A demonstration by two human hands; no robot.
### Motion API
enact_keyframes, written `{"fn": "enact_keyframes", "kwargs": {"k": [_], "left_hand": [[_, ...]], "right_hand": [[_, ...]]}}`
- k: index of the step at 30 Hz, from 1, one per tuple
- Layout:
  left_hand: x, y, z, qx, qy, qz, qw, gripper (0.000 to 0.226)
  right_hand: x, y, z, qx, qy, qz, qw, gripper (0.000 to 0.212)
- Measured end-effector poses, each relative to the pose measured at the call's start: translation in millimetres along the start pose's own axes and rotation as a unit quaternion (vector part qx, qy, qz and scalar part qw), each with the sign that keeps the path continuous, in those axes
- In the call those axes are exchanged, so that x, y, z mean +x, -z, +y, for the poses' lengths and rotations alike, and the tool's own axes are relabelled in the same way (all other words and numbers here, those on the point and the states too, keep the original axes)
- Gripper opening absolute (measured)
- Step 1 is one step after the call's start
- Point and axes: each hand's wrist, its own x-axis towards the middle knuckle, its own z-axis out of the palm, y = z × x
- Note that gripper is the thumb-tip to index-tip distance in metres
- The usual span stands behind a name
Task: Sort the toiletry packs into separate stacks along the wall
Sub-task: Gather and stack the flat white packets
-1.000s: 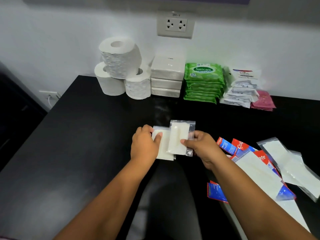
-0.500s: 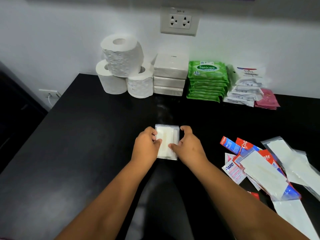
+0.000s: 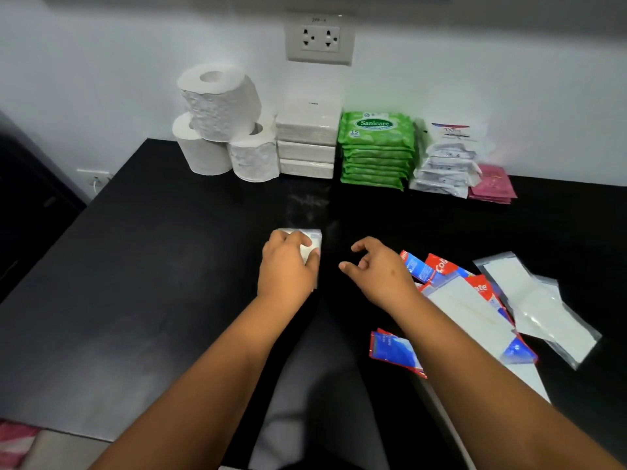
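Black table (image 3: 135,266): left hand (image 3: 286,266) grips clear packs (image 3: 310,244).

The left hand (image 3: 288,262) hides most of the white pack (image 3: 310,244); its contents are unclear.

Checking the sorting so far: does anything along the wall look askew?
The white sachet stack leans and fans out unevenly, unlike the squared green wipes stack beside it. The top toilet roll sits tilted on two others.
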Motion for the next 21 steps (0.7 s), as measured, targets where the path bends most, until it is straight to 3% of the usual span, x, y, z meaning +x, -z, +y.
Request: {"fn": "enact_keyframes", "kwargs": {"k": [9,12,16,21], "left_hand": [[-67,-78,104,-0.008,-0.049,-0.092,0.995,0.029],[-86,-102,127,0.031,-0.028,-0.104,0.994,0.042],[-103,-126,146,0.135,0.007,-0.088,0.987,0.064],[-111,-142,154,0.186,0.045,-0.093,0.977,0.081]], "right_hand": [[-36,117,124,-0.080,-0.081,0.055,0.992,0.021],[-51,154,166,-0.172,-0.129,0.075,0.974,0.041],[-65,182,202,-0.242,-0.199,0.006,0.950,0.068],[-74,187,219,-0.255,-0.187,-0.024,0.948,0.075]]}}
